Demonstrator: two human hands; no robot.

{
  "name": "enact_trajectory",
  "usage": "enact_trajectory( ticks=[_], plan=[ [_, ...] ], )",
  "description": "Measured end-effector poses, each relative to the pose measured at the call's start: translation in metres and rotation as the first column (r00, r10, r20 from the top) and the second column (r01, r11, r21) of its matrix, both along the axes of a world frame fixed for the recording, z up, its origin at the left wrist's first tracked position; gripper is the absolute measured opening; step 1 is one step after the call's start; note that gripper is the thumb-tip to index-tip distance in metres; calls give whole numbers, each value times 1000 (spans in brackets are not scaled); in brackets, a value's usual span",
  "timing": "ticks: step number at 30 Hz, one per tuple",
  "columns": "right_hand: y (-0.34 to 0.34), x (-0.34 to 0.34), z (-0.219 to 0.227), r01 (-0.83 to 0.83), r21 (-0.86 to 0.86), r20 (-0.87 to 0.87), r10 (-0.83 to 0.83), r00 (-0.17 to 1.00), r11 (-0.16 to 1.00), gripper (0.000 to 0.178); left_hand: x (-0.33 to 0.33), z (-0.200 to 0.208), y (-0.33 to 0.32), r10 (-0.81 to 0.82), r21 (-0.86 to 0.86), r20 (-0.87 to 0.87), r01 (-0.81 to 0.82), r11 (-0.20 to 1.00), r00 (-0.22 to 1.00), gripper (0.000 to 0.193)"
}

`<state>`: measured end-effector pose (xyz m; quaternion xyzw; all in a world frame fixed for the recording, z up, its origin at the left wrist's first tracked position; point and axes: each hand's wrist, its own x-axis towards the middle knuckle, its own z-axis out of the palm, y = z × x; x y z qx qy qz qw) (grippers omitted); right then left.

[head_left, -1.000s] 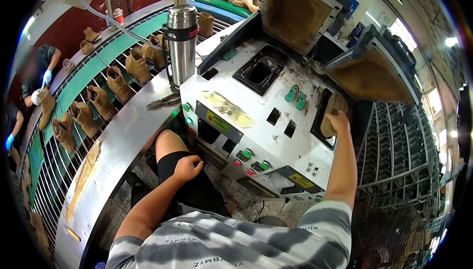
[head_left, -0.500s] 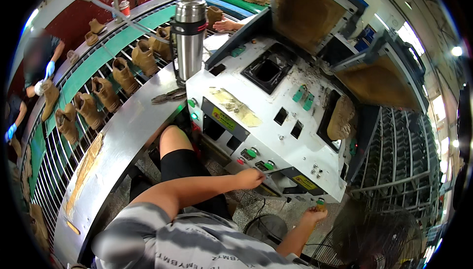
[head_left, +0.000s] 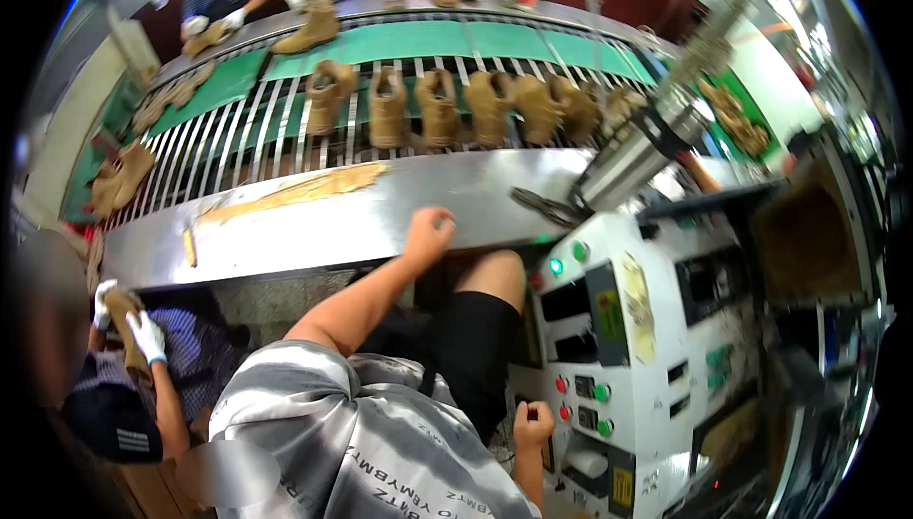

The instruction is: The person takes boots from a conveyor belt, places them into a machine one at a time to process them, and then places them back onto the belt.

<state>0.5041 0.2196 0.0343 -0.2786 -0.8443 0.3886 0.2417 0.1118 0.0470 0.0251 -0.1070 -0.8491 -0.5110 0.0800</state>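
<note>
Over the front edge of the metal ledge [head_left: 466, 197] is my left hand [head_left: 430, 235], its fingers curled in, with nothing showing in them. My right hand [head_left: 534, 427] is low, beside the white machine's front panel, near its red and green buttons [head_left: 602, 391]. Its fingers are bent into a loose fist, and nothing can be seen in them. Beyond the ledge, several brown boots [head_left: 387, 108] stand in a row on the roller conveyor [head_left: 271, 143]. A steel flask [head_left: 632, 157] stands tilted in view between ledge and machine [head_left: 656, 405].
A pair of dark gloves or rags [head_left: 544, 205] lies by the flask. Brown tape [head_left: 295, 194] covers part of the ledge. Gloved co-workers handle boots across the conveyor; another gloved person [head_left: 143, 333] holds one at near left. The machine's raised lid [head_left: 808, 224] stands at right.
My view has swung left toward the conveyor. My left hand has moved from the machine's front to over the ledge. My right hand has come away from a green-topped knob or button.
</note>
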Motion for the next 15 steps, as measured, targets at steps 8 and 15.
enact_trajectory(
  ticks=[8,15],
  plan=[
    [46,-163,71,-197,234,-218,249,944,952,17,-187,-13,-221,568,-68,-101,-575,815,817,77],
    [92,-171,92,0,454,-21,10,1000,891,19,-309,-3,-259,478,-86,-21,-478,874,878,83]
  ],
)
